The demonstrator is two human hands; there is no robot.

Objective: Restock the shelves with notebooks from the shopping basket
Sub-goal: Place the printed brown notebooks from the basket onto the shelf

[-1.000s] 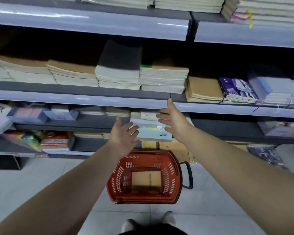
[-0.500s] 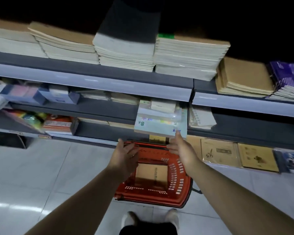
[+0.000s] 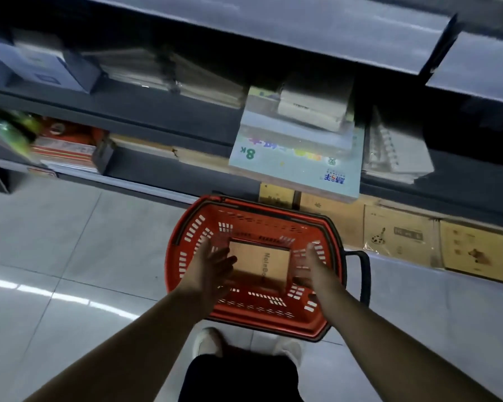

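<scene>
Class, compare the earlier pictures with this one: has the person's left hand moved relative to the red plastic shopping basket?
Yes. The left hand has dropped from near the shelf edge into the red plastic shopping basket, beside the brown notebook.

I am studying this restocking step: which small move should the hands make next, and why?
Probably close both hands on the brown notebook stack in the red basket: the left hand and right hand are open at its two sides, not yet gripping.

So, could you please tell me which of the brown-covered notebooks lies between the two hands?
The brown notebook lying in the red basket, between the left hand and right hand; the other brown ones sit on the bottom shelf.
</scene>
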